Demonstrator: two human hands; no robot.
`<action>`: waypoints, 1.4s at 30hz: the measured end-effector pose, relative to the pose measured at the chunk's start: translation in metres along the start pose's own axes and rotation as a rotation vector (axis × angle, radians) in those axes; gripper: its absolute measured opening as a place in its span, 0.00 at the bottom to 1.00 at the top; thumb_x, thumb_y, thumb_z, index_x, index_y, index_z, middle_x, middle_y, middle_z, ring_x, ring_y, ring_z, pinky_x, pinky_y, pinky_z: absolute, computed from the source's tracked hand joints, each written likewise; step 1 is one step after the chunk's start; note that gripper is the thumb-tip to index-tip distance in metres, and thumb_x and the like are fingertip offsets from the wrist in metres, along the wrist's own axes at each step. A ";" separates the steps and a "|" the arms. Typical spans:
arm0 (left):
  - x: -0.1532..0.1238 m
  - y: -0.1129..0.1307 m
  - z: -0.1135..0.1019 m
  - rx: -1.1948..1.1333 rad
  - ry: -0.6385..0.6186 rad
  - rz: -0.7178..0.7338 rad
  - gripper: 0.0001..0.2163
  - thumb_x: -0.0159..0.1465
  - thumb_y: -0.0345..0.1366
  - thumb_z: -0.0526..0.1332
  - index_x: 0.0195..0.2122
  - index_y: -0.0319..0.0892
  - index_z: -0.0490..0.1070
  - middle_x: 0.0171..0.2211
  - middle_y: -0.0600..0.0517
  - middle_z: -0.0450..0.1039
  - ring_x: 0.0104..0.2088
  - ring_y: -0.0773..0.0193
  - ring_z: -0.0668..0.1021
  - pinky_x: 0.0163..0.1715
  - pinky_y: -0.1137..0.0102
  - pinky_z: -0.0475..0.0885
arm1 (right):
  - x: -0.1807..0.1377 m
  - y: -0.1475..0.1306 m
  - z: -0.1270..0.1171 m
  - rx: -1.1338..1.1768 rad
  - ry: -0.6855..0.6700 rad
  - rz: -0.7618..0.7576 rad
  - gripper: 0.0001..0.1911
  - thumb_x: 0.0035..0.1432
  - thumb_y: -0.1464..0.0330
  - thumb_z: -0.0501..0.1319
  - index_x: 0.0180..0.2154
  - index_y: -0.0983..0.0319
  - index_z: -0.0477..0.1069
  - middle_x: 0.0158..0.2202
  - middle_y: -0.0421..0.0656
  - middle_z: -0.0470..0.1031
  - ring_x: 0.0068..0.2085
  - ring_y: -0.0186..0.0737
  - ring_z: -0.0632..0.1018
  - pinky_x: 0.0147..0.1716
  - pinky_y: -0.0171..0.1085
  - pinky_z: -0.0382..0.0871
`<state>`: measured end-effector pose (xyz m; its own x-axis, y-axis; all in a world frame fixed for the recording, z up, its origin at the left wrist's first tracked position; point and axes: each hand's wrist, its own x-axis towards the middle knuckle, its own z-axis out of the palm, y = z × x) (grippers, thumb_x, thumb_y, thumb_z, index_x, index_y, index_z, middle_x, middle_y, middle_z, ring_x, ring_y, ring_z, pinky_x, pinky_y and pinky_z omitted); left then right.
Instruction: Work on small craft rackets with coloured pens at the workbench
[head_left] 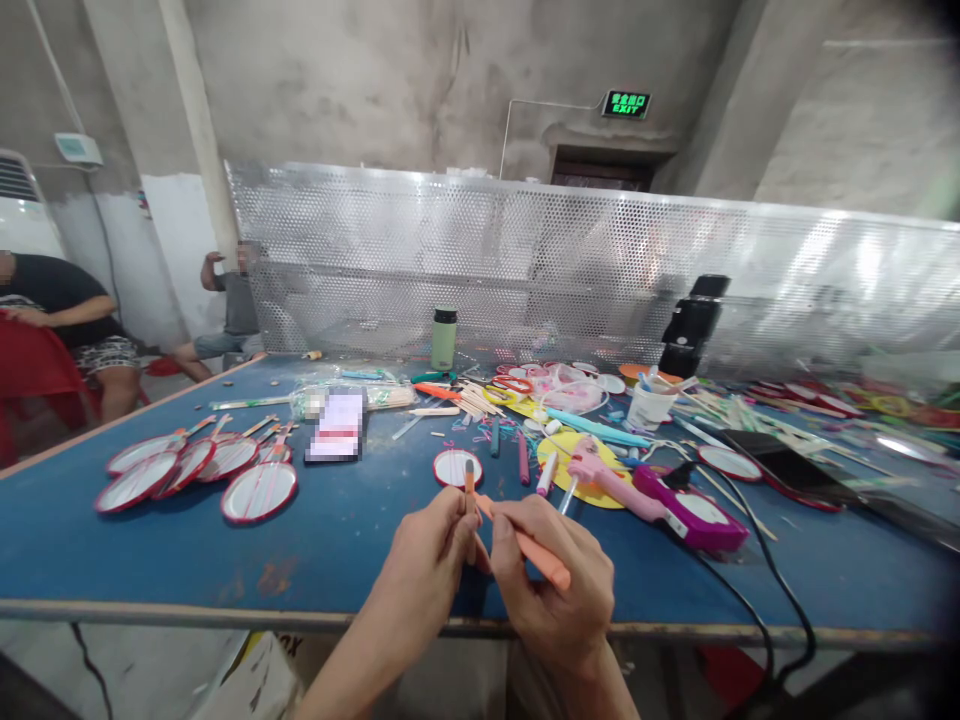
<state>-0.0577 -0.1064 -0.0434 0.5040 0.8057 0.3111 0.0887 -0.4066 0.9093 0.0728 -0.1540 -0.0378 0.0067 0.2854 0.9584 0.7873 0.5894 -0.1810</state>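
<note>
Near the table's front edge, my left hand pinches a short flat wooden stick upright; part of it is coloured orange. My right hand is closed round an orange marker pen, whose front end points at the stick. The two hands are close together, and my fingers hide the lower part of the stick. Just beyond them lies a round white disc with a red rim. A capped white and pink marker and a dark pink marker lie to the right of it.
Several red-rimmed discs on sticks lie at the left, near a phone. At right are a pink glue gun, a purple box, black cables and a white cup. A green bottle stands before the perforated metal screen.
</note>
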 end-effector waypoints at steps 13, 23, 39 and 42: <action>-0.001 0.001 0.000 -0.007 -0.004 -0.009 0.12 0.71 0.40 0.51 0.31 0.43 0.63 0.23 0.57 0.70 0.23 0.69 0.68 0.26 0.74 0.58 | 0.000 -0.001 -0.001 -0.012 0.018 0.003 0.06 0.59 0.78 0.59 0.33 0.63 0.72 0.24 0.39 0.74 0.24 0.32 0.74 0.26 0.33 0.66; -0.001 0.003 0.000 -0.001 -0.005 -0.011 0.11 0.71 0.40 0.51 0.31 0.43 0.63 0.22 0.57 0.70 0.24 0.68 0.69 0.26 0.74 0.59 | 0.000 -0.001 -0.001 -0.011 0.022 -0.002 0.06 0.60 0.77 0.59 0.33 0.63 0.72 0.24 0.39 0.74 0.24 0.31 0.73 0.26 0.32 0.66; -0.001 0.002 0.001 -0.014 0.014 0.010 0.12 0.70 0.41 0.52 0.31 0.43 0.64 0.23 0.56 0.71 0.22 0.68 0.69 0.24 0.74 0.58 | 0.001 -0.001 -0.002 0.000 -0.017 -0.016 0.06 0.60 0.77 0.59 0.33 0.62 0.72 0.25 0.40 0.75 0.25 0.32 0.75 0.27 0.33 0.67; 0.000 0.002 0.001 -0.017 0.010 0.000 0.12 0.70 0.40 0.52 0.30 0.43 0.63 0.22 0.56 0.71 0.22 0.68 0.68 0.25 0.74 0.59 | 0.001 -0.002 -0.002 0.005 0.005 -0.016 0.07 0.59 0.78 0.59 0.33 0.62 0.72 0.25 0.40 0.76 0.25 0.32 0.75 0.27 0.32 0.68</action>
<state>-0.0568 -0.1080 -0.0420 0.4955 0.8101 0.3136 0.0740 -0.3990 0.9140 0.0727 -0.1560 -0.0362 -0.0028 0.2721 0.9623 0.7844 0.5974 -0.1666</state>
